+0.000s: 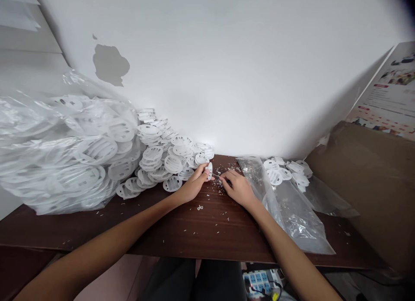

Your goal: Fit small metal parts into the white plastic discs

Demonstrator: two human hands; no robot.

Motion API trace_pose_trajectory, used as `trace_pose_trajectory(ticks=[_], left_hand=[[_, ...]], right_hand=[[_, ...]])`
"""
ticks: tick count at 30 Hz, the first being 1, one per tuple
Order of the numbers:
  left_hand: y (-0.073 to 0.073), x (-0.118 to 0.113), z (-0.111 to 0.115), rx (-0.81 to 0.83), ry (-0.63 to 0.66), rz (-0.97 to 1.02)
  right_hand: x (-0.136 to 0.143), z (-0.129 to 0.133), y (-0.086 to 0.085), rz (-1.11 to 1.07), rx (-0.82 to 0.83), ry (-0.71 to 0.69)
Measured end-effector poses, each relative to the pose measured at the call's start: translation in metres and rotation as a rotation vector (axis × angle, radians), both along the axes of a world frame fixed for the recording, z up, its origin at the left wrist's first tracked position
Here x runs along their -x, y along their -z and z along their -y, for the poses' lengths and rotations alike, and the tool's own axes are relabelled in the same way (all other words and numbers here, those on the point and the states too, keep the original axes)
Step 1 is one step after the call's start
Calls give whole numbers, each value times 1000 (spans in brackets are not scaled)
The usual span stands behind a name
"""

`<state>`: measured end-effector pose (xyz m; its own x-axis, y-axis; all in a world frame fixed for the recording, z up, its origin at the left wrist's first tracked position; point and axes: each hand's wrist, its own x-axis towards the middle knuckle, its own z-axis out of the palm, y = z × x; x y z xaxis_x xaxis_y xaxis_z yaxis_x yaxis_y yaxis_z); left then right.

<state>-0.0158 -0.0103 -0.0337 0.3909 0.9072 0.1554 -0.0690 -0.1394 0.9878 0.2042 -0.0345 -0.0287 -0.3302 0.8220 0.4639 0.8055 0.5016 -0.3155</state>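
Near the table's middle my left hand [193,184] is closed on a white slotted plastic disc [210,169], held on edge between thumb and fingers. My right hand [239,188] is just to its right, fingers pinched together. A thin pale sliver [216,175] runs from those fingertips toward the disc; whether it is a tool or a strip of plastic I cannot tell. Tiny white scraps [218,189] lie scattered beneath both hands. On the left spreads a heap of similar white discs [173,164]. A small white piece [200,207] lies nearer to me.
A large clear bag full of discs [94,149] stands at the left. To the right, several discs [275,176] rest on flat clear plastic bags [301,216]. A brown carton [366,184] borders the dark wooden table [201,240]. Below is a power strip [259,278].
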Motion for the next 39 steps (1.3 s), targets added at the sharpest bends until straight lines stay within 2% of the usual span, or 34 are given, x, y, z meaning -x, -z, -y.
trace_pose_trajectory(ticks=[6,14,23,27,31,39], left_hand=[[-4,-1,2,10,-5,-1],[2,1,-1,6,-2,-32],[-7,3,6,-42,-19,-87],[0,2,1,10,43,10],[7,-1,-3,21,29,83],[1,0,1,22,21,45]], right_hand=[[1,1,0,-8,11,2],[2,0,1,-48,21,9],[5,1,4,-29,-4,-9],[7,1,4,-54,13,-18],[8,2,1,-99,10,-13],[7,3,-2,-168,-76,-25]])
